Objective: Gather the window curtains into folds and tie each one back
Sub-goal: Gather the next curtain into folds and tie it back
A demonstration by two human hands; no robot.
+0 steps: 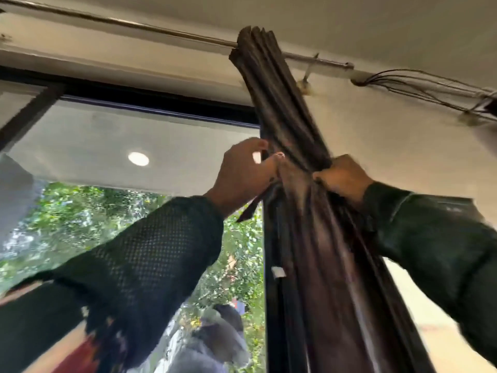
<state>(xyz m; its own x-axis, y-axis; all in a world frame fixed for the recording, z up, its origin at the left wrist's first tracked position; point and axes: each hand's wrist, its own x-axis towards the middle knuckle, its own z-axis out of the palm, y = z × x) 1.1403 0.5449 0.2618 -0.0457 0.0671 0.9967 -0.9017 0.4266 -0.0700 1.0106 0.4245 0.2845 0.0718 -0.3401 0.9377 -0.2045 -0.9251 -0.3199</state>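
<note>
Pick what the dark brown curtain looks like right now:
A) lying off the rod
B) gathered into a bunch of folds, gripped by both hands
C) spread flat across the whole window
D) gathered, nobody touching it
B: the dark brown curtain hangs bunched from the curtain rod, with the left hand and right hand gripping it at its narrowest point.

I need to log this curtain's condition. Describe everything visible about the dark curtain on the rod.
The curtain is dark brown, smooth and slightly shiny, gathered into tight vertical folds. Its top hangs bunched on a metal rod near the ceiling, beside the window frame. It narrows to a waist, then spreads below. There the left hand pinches a dark strip at the bundle and the right hand grips the folds from the other side. A small white tag shows lower down. Whether the tie is knotted cannot be told.
</note>
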